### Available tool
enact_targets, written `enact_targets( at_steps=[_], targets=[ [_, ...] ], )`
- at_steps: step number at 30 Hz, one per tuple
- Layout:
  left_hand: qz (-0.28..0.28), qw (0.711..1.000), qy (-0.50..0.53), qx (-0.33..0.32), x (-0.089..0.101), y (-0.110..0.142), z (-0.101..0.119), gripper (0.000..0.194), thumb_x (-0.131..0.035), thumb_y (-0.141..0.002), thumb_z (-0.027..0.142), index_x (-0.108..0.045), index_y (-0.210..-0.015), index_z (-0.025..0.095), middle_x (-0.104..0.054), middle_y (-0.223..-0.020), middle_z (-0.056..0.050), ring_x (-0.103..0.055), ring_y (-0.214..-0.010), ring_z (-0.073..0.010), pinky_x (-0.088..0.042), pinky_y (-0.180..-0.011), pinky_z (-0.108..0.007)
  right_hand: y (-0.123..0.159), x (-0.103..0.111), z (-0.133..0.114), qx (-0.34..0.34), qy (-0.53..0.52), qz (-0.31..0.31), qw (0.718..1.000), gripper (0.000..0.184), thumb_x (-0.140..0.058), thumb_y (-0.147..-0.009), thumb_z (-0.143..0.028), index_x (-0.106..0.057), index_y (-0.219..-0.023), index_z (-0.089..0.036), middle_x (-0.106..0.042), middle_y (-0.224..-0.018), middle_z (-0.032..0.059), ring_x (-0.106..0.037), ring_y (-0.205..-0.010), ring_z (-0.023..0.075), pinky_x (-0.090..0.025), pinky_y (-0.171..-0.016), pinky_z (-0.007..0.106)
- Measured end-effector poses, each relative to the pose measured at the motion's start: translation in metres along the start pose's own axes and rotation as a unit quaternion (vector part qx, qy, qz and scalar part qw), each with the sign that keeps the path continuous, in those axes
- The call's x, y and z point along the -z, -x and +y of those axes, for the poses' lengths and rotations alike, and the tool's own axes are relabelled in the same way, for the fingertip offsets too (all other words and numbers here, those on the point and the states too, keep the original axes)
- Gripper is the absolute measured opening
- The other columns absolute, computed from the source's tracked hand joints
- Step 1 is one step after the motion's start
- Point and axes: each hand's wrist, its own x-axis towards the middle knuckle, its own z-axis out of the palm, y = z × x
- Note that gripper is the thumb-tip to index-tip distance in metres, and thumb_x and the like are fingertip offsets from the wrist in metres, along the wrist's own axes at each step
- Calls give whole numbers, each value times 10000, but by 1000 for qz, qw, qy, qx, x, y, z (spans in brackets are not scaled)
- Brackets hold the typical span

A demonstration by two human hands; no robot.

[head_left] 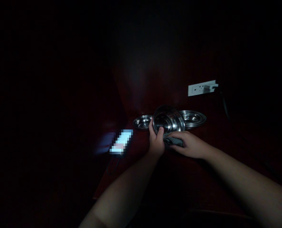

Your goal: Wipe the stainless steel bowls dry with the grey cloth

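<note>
A shiny steel bowl is tilted up off the table, its open side facing me. My left hand grips its left rim, with the thumb on the near edge and fingers round the outside. My right hand is closed on a dark grey cloth and presses it against the bowl's lower outside. Behind the held bowl, a shallow steel bowl is to the left and a stack of steel plates to the right, both partly hidden.
A lit phone, its screen blurred out, lies on the dark red table at the left, with a thin cable near it. A white wall socket holds a plug with a hanging black cord. Most surroundings are too dark to make out.
</note>
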Motion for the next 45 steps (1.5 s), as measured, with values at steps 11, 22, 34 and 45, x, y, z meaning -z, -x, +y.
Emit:
enact_targets(
  at_steps=[11, 22, 34, 45],
  targets=[
    [-3, 1000, -9, -12, 1, 0, -2, 539, -498, -871, 337, -314, -1374, 278, -478, -1350, -44, -466, -1225, -204, -314, -1071, -367, 0, 1, -3, -7, 5, -9, 1000, 163, -552, -757, -209, -635, -894, -179, -687, -883, 49, -624, -770, 167, -475, -724, 295],
    [-4, 1000, -3, -18, 1, 0, -4, 534, -511, -864, 343, -334, -1366, 294, -474, -1358, -36, -453, -1241, -213, -299, -1085, -384, 0, 2, -3, -5, 6, -11, 1000, 177, -517, -735, -153, -628, -869, -184, -681, -870, 40, -619, -755, 159, -476, -711, 285],
    [-14, 1000, 3, -16, 0, 0, -4, 534, -499, -871, 334, -318, -1370, 279, -472, -1357, -41, -457, -1236, -208, -311, -1079, -374, 0, 1, -2, -27, 21, -3, 999, 352, -477, -641, -70, -627, -932, -195, -681, -868, 18, -618, -769, 163, -461, -720, 278],
    [-14, 1000, -11, 0, -2, 2, 1, 548, -505, -868, 334, -314, -1375, 252, -475, -1358, -53, -474, -1220, -199, -330, -1059, -341, -1, -4, 12, -69, 74, 41, 994, 331, -494, -661, -80, -603, -950, -199, -662, -955, 38, -605, -885, 192, -443, -814, 310]
  ],
)
